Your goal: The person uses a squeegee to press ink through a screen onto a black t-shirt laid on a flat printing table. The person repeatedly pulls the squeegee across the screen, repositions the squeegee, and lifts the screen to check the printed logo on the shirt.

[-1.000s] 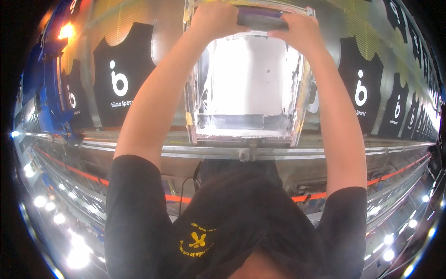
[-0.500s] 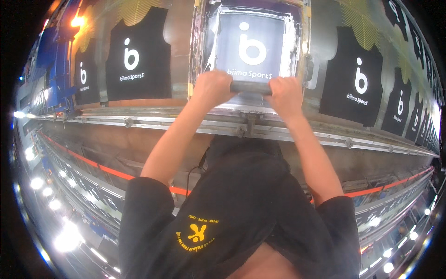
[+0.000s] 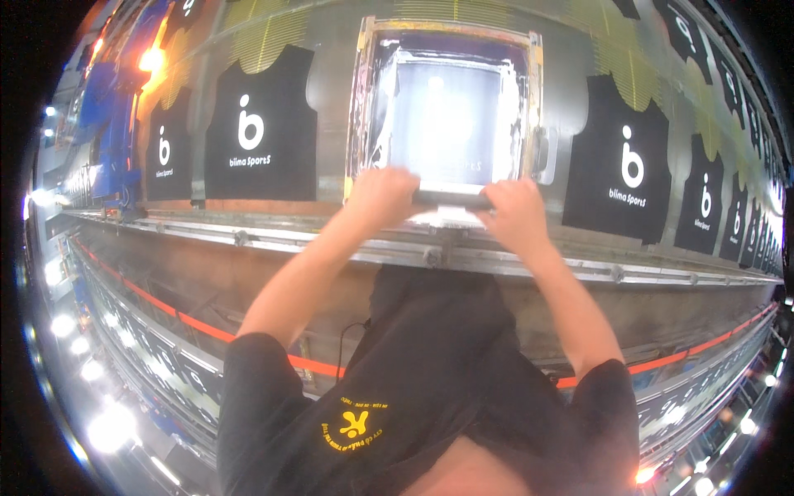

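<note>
A printing screen in a rectangular frame (image 3: 536, 91) lies on the long printing table in front of me. Its pale mesh window (image 3: 447, 124) shines with glare, and the design beneath shows only faintly. Across the near end of the mesh sits a squeegee with a dark bar handle (image 3: 451, 199). My left hand (image 3: 382, 197) is closed round the handle's left end. Round the right end my right hand (image 3: 519, 211) is wrapped the same way. Both arms reach forward, and the fingers partly hide the handle and the frame's near corners.
Black sleeveless garment pieces with white prints lie left (image 3: 260, 124) and right (image 3: 620, 157) of the screen, several more farther along. A metal rail (image 3: 314, 250) runs along the table's near edge. Blue equipment with an orange lamp (image 3: 152, 59) stands far left. Behind me runs an orange-red strip (image 3: 194, 324).
Both hands have drawn the squeegee toward me, to the near end of the mesh. The white design under the mesh looks much fainter. The whole view has shifted slightly.
</note>
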The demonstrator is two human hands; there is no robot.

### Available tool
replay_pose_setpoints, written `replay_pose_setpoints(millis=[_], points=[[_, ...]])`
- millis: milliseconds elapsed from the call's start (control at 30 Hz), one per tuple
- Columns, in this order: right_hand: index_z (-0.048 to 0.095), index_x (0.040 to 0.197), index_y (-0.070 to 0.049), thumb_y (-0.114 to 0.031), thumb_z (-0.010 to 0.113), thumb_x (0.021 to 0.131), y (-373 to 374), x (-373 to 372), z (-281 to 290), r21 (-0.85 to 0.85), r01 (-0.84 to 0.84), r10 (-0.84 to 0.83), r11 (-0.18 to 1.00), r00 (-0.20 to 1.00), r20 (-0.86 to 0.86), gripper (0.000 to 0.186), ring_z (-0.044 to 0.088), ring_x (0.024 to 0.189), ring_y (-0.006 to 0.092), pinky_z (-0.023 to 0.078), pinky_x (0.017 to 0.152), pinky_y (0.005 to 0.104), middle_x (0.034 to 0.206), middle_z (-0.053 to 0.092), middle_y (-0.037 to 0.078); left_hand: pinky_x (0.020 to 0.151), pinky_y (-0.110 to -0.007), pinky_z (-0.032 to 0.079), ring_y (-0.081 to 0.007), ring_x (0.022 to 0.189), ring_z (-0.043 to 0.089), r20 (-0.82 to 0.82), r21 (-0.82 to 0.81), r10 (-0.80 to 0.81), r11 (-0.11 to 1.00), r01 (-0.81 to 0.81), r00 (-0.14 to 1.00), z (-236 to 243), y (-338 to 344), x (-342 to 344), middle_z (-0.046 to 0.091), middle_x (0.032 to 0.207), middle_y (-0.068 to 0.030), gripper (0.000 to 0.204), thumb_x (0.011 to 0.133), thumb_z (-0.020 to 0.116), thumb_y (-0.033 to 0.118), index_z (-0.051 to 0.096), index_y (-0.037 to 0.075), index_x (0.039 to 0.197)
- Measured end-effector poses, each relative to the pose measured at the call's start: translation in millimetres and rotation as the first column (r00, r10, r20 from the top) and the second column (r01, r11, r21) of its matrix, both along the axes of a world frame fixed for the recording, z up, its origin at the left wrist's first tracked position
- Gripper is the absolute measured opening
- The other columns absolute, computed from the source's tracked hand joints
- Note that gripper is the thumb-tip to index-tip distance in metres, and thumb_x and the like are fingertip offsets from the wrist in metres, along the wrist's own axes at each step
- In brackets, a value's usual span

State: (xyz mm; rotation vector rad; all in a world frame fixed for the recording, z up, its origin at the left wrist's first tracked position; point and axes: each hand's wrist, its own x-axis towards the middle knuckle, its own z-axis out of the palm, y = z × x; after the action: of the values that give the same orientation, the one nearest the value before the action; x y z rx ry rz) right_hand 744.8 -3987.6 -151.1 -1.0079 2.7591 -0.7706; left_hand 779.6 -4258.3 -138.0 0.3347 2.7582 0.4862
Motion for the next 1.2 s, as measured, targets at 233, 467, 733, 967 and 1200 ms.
replay_pose_setpoints(millis=[233,467,733,967,1200], points=[[0.077,0.107,-0.008,-0.049,0.086,0.079,-60.2,-222.8,-9.0,0.194,0.155,-0.185,0.969,0.972,0.146,0.05,0.073,0.096,0.0365,0.057,0.083,0.0474,0.099,0.077,0.017,0.075,-0.047,0.058,-0.0341,0.085,0.075,-0.013,-0.147,-0.047,0.988,0.045,0.999,-17.2,-54.5,-232.4,0.076,0.084,-0.0114,0.064,0.073,0.079,0.072,0.08,0.011,0.093],[0.078,0.106,-0.004,-0.045,0.087,0.079,-78.7,-248.0,-29.3,0.195,0.209,-0.231,0.958,0.969,0.092,0.05,0.073,0.092,0.0327,0.056,0.084,0.0433,0.096,0.076,0.015,0.071,-0.044,0.057,-0.0301,0.079,0.074,-0.152,-0.12,0.013,0.992,-0.031,0.988,-45.5,-60.7,-259.3,0.074,0.077,-0.0075,0.064,0.074,0.078,0.073,0.079,0.01,0.088],[0.069,0.077,-0.004,-0.039,0.089,0.075,-41.0,-96.5,-40.0,0.174,0.022,-0.035,0.985,0.997,0.072,0.041,0.069,0.077,0.0353,0.052,0.078,0.047,0.077,0.069,0.016,0.065,-0.044,0.058,-0.0288,0.077,0.073,-0.1,-0.064,0.0,0.998,-0.006,0.995,-54.4,-29.2,-88.9,0.073,0.08,-0.0074,0.046,0.079,0.082,0.059,0.077,0.014,0.082],[0.07,0.082,-0.003,-0.044,0.09,0.074,-35.4,-77.1,-22.8,0.142,-0.013,-0.008,0.99,0.99,0.142,0.047,0.065,0.085,0.0354,0.046,0.091,0.0483,0.078,0.067,0.014,0.068,-0.047,0.057,-0.0315,0.075,0.073,0.077,-0.025,-0.008,1.0,0.01,0.997,-30.9,-30.7,-72.8,0.073,0.076,-0.0113,0.054,0.077,0.082,0.064,0.078,0.01,0.084],[0.077,0.106,-0.002,-0.049,0.089,0.076,-70.4,-247.9,-14.4,0.072,0.122,-0.13,0.99,0.985,0.115,0.057,0.072,0.089,0.0376,0.056,0.081,0.0446,0.093,0.075,0.018,0.074,-0.045,0.057,-0.0335,0.082,0.074,-0.057,-0.098,-0.009,0.995,0.003,0.998,-14.9,-62.7,-249.2,0.075,0.08,-0.0134,0.068,0.072,0.08,0.072,0.079,0.007,0.091]])
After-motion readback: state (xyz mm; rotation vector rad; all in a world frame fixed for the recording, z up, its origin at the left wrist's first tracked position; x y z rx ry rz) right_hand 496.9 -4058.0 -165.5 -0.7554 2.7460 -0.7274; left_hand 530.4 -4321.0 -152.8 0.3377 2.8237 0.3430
